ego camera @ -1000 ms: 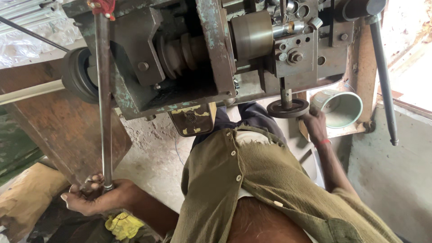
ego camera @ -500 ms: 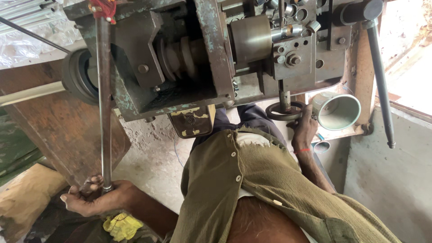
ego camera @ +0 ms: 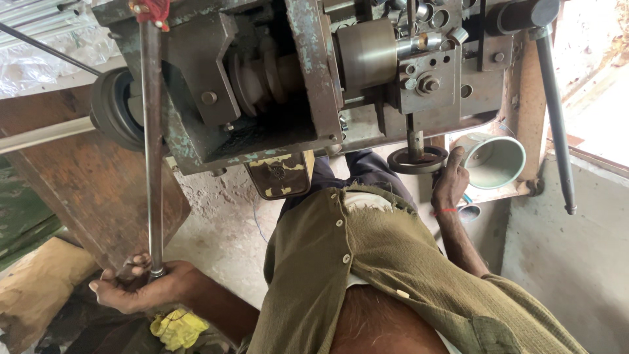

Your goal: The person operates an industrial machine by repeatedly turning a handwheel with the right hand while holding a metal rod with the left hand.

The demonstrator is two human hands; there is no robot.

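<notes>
While the machine (ego camera: 295, 72) fills the whole upper half of the frame, grey-green and worn, both hands work at its lower edge, well apart from each other. A rusty brown panel (ego camera: 85, 177) slants down at left, behind a dark wheel (ego camera: 111, 108) on the machine's side.

Long rod (ego camera: 152, 151): runs near-vertical at left of frame, from a red tip (ego camera: 152, 10) at the top edge down to lower left. Its long axis points straight down into the left hand (ego camera: 134, 288), which is wrapped around the rod's bottom end, fingers closed, palm turned up. Grip sits at the very foot of the rod; all its length lies above the hand.

A second lever (ego camera: 555, 118) hangs at upper right, dark knob on top, untouched; the right hand is the nearer one to it.

Metal cup (ego camera: 493, 159): pale green rim, mouth facing the camera, right of centre, just beside the right hand.

Disc (ego camera: 417, 159): dark, flat, on a short vertical spindle under the machine. Right hand (ego camera: 451, 182) reaches up from below, thumb and fingertips touching the disc's right edge, between disc and cup. Cannot tell whether it pinches the disc or only rests against it.

Yellow rag (ego camera: 177, 328) at bottom left, just below the left forearm.
</notes>
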